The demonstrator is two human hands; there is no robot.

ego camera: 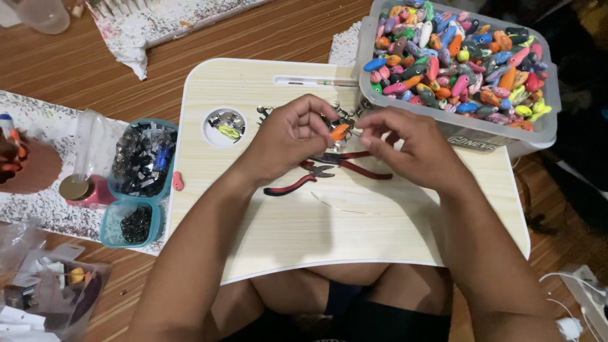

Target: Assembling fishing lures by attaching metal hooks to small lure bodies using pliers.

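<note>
- From the head camera we see our left hand [292, 140] curled over the middle of the pale wood-grain worktop [405, 234], a lap tray with rounded corners; its fingertips are pinched together on a small orange lure body [340, 132], smooth and oval.
- Our right hand [411, 147] sits just beside it, thumb and fingers brought together near the lure's right end; whatever fine part they pinch is too small for us to make out.
- Under both hands lie red-handled pliers [329, 170], their metal jaws pointing toward the centre and the rubbery grips spreading left and right on the worktop.
- A thin bent wire [335, 206] lies loose on the bare board just below the pliers.
- Behind the hands, a tangle of small metal hooks [345, 114] rests against the bin's front wall.
- At the tray's right rear stands a clear plastic bin [544, 123], heaped with glossy fish-shaped lure bodies in many colours.
- A round recess [223, 125] in the tray's left rear holds a few shiny metal bits and a yellow-green piece.
- Left of the tray, on the brown slatted floor, two teal plastic tubs [166, 190] hold dark metal fittings; a small pink piece [178, 181] lies at the tray's edge beside them.
- A gold-lidded pink jar [82, 190] stands left of the tubs.
</note>
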